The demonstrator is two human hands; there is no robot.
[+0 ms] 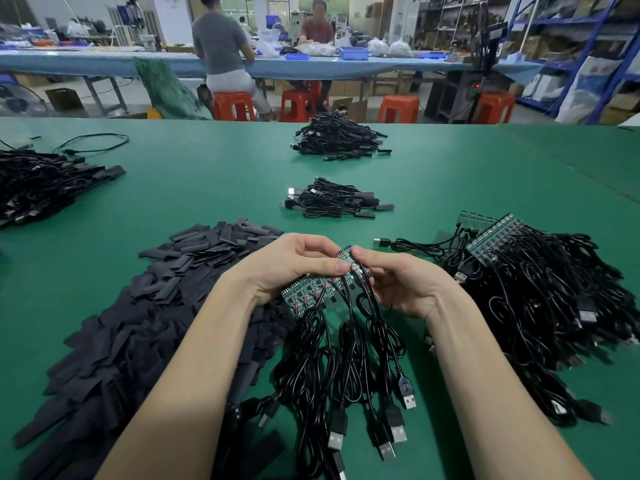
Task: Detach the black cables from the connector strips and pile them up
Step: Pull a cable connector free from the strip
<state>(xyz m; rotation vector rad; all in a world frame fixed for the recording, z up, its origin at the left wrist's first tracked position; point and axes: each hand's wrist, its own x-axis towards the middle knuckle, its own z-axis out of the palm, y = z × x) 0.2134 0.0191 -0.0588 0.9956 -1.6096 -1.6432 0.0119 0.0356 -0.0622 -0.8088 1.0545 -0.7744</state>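
both hands pinching green connector strip (313,289) over green table (450,174), left hand (294,263) gripping strip body, right hand (398,285) nipping end segment, black cables (346,358) dangling below; probably light, floppy cords on brittle snap-apart board, best held close at joint.

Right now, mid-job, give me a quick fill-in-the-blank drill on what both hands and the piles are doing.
1. Both the left hand and the right hand grip one green ____ strip.
2. The cables hanging from that strip end in ____ plugs.
3. The heap of flat black sleeve pieces lies on the person's ____ side.
4. The table surface is ____ in colour.

Missing words: connector; USB; left; green
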